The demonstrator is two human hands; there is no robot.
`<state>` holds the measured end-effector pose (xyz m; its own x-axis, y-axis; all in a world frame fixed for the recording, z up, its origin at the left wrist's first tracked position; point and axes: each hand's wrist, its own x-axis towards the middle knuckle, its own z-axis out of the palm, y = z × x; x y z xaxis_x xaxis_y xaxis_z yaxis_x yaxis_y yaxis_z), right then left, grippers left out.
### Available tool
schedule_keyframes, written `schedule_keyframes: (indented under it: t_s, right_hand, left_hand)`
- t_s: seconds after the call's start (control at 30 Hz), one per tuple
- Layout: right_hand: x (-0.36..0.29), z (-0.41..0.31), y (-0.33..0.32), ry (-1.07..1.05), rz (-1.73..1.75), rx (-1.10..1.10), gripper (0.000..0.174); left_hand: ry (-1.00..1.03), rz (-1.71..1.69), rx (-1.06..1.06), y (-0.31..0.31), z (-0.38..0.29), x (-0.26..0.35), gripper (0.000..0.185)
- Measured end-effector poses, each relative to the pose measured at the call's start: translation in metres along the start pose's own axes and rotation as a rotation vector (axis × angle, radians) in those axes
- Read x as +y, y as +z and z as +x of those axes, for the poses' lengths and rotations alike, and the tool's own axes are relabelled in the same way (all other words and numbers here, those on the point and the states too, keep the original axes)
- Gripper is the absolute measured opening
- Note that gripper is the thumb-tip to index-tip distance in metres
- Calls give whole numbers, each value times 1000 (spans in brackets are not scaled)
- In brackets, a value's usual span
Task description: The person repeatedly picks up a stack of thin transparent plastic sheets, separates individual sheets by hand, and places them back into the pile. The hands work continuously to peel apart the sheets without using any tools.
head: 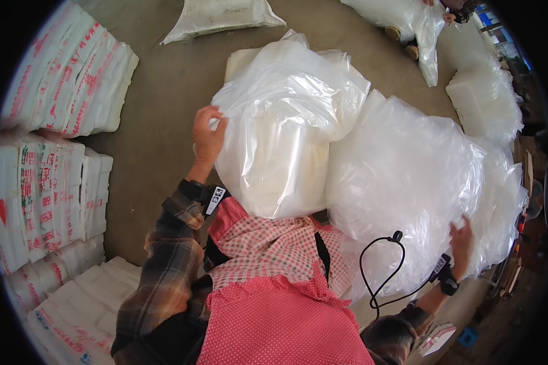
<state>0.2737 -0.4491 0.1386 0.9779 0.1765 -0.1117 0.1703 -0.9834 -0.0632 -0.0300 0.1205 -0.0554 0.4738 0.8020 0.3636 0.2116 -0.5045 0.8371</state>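
Observation:
A stack of clear plastic bags or film (287,137) lies before me, over my lap. My left hand (211,132) is at its left edge, thumb and index finger pinching the film. To the right swells a large, crumpled heap of clear plastic film (402,182). My right hand (460,237) is held over the right side of this heap, fingers apart and slightly blurred, with nothing visible in it. A black looped cord (382,273) hangs near my right wrist, in front of the film.
Stacked white foam boxes with red print (50,196) line the left side. A white sack (223,18) lies on the floor ahead. Another person's hand (448,18) is at the upper right beside more plastic film (429,41). A small blue object (467,336) sits at lower right.

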Motion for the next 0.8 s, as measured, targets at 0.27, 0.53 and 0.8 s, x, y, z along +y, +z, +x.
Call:
schedule_keyframes:
  t_s: [0.27,0.53,0.8]
  right_hand:
    - [-348,-38,108,-466,647,-794,56]
    - [-344,-64,161,-490,1355,-823,40]
    - [-333,-100,100,-658,918,-665,34]
  left_hand:
    - [56,-327,-863,22,-64,169,47]
    - [-729,-745,-575,-10,-46,117,32]
    - [-1221,-980,-724,48,-23,110,55]
